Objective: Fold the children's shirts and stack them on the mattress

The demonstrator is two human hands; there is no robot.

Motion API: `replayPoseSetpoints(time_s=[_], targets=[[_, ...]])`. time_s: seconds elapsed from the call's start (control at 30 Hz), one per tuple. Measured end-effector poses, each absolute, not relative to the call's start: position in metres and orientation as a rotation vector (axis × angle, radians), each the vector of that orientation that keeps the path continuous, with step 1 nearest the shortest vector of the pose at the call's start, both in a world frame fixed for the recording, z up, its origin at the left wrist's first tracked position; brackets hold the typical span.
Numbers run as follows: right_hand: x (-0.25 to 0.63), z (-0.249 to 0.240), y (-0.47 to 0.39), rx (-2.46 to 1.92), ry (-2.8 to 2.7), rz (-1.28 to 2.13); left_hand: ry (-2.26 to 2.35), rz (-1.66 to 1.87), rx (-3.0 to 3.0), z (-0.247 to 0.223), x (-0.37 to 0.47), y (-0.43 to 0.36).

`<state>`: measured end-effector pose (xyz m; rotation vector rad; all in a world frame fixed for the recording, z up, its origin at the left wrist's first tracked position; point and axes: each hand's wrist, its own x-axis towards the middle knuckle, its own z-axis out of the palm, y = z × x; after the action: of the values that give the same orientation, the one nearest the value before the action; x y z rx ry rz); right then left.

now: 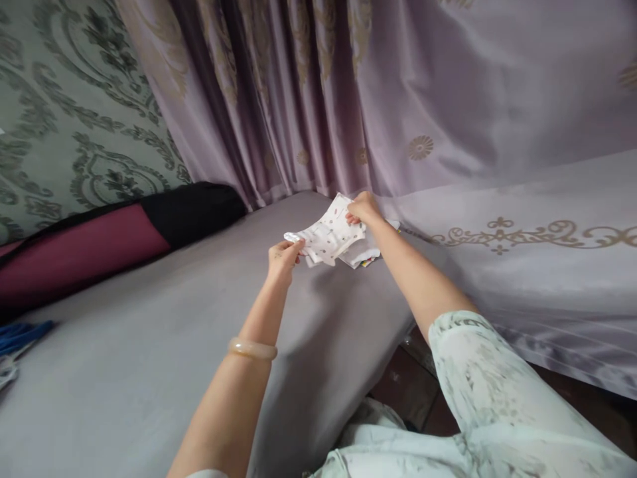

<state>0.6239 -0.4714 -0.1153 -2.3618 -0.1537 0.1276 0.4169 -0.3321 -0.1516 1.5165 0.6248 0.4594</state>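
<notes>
A small white cloth garment [328,232] with a scattered dark and red print is stretched between my two hands above the grey bed sheet. My left hand [285,255] pinches its left end. At its upper right end, my right hand [363,208] grips the cloth with curled fingers. Just beneath and to the right of the garment lies a low pile of folded items [361,255], pale on top with a bit of yellow and red at the lower edge. The garment partly covers this pile.
Along the wall on the left lies a long black and maroon bag [99,239]. Blue cloth [22,335] sits at the far left edge. Purple curtains [423,99] hang behind the bed [124,358]. Dark floor [405,385] shows below its right edge.
</notes>
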Motion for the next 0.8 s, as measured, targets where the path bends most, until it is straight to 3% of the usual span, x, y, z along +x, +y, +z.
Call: replayPoseSetpoints(time_s=[0.4,0.8], targets=[[0.648,-0.104,-0.533,-2.656,-0.140,-0.310,0.528,0.335,1.348,-0.183,0.482,-0.398],[0.646,-0.123,-0.538,-2.772,-0.117,-0.263,0.601,0.290,1.359,-0.213,0.501,-0.416]])
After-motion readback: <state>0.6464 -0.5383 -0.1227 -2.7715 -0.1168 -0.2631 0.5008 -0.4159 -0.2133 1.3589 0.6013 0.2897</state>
